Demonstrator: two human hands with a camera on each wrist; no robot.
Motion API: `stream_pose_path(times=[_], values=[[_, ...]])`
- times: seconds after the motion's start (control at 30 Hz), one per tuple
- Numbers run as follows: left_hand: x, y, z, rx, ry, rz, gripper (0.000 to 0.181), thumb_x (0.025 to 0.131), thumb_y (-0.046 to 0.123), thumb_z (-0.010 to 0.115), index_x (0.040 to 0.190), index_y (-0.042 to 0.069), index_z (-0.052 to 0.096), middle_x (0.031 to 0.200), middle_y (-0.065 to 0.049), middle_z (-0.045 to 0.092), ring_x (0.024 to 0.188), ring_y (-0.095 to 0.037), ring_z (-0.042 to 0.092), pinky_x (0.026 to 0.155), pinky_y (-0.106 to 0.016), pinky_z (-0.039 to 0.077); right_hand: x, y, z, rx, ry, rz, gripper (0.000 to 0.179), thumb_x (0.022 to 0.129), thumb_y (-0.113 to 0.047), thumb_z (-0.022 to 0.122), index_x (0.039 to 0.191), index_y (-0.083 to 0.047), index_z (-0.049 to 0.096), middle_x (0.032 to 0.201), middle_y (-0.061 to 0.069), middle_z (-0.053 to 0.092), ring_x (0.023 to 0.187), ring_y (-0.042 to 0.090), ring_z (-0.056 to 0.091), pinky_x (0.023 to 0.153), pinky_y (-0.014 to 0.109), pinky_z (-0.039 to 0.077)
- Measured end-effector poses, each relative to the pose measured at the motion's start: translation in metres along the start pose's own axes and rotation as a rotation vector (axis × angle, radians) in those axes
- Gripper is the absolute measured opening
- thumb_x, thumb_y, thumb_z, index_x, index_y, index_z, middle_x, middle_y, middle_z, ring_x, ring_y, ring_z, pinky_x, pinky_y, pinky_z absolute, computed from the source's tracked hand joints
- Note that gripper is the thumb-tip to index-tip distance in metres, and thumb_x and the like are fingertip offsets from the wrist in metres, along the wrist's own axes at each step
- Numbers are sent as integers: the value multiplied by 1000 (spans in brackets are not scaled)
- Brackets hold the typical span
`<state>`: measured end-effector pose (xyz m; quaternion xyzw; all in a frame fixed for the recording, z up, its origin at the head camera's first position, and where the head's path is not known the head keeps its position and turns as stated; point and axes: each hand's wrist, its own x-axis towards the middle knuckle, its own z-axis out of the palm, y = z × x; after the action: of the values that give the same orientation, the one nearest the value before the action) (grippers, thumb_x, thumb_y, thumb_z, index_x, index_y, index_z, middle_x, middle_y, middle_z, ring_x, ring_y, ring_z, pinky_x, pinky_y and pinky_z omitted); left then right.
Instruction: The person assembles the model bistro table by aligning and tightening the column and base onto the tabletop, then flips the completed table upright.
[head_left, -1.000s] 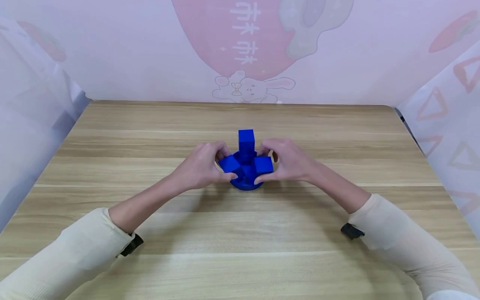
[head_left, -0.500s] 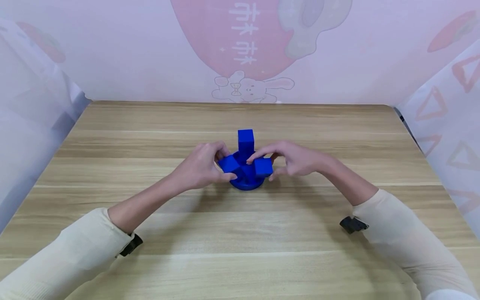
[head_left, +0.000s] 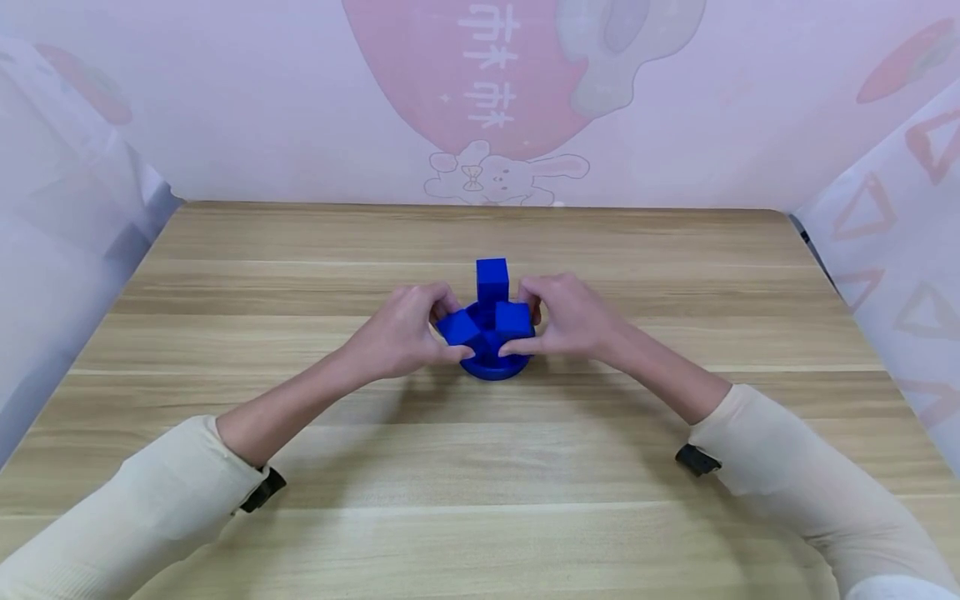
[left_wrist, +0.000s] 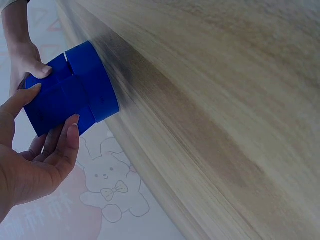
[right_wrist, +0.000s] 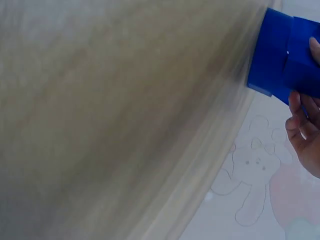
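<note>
In the head view a round blue base (head_left: 491, 372) stands on the wooden table, and three square blue blocks rise from it. My left hand (head_left: 408, 333) pinches the left block (head_left: 459, 327) between thumb and fingers; that block leans outward. On the other side, my right hand (head_left: 573, 321) holds the right block (head_left: 513, 318) the same way. The taller back block (head_left: 492, 277) stands upright and neither hand touches it. Seen from the left wrist, fingers and thumb lie on opposite sides of a blue block (left_wrist: 65, 102). The blocks' lower ends are partly hidden inside the base.
The wooden table (head_left: 480, 467) stretches around the base on every side. Behind it rises a pale pink printed wall (head_left: 300, 125) with a rabbit drawing. White printed panels stand at the left and right.
My right hand loosened, its fingers reached over the right block, then took hold again; that block now sits further left, closer to the middle. The left hand and its block have stayed put.
</note>
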<state>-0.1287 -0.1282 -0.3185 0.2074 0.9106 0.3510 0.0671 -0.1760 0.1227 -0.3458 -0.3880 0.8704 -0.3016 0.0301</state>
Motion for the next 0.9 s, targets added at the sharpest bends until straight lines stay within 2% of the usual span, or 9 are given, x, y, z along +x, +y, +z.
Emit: stream_pose_path(times=[0.17,0.3,0.4,0.53,0.63,0.77,0.9], values=[[-1,2,0,-7,-3,1,36,75,13,92,97,-1,67,91,-9,74,85,-23,68,82,-38,59,-1,0,5,4,55,-2,51,71,-35,97,83,-8,55,74,7,66,69,23,63,62,31,52],[-1,2,0,-9,-4,-3,36,76,13,92,97,0,67,91,-9,74,86,-23,67,82,-38,59,-4,4,3,138,61,-8,47,70,-26,99,92,-5,64,83,4,70,80,28,66,65,36,54],[-2,2,0,-4,-3,-8,35,76,13,92,97,0,67,91,-9,74,86,-23,67,82,-38,58,-6,7,-1,277,48,-23,45,73,-14,96,109,-1,70,102,8,75,95,28,69,73,42,59],[-2,1,-1,-3,-6,-17,36,77,14,92,97,0,67,92,-9,74,86,-24,67,82,-39,59,-7,10,-4,403,-31,-54,50,85,-2,83,130,6,65,129,18,70,113,30,68,91,47,60],[-2,1,-1,-4,-7,-18,36,77,14,92,98,0,67,92,-9,74,86,-24,68,82,-39,59,-7,11,-5,459,-111,-67,50,91,1,74,138,9,59,138,23,64,120,33,66,103,47,55],[-1,2,0,-1,-5,-13,35,76,14,92,96,0,67,91,-9,74,85,-24,68,81,-38,59,-6,13,-5,490,-160,-69,48,93,3,70,139,12,57,139,25,62,122,35,65,107,47,51],[-1,2,0,-3,-4,-14,35,76,14,92,95,0,67,90,-9,73,84,-23,67,80,-38,59,-5,15,-6,443,-91,-28,47,89,1,79,132,11,62,126,22,70,110,31,70,93,46,59]])
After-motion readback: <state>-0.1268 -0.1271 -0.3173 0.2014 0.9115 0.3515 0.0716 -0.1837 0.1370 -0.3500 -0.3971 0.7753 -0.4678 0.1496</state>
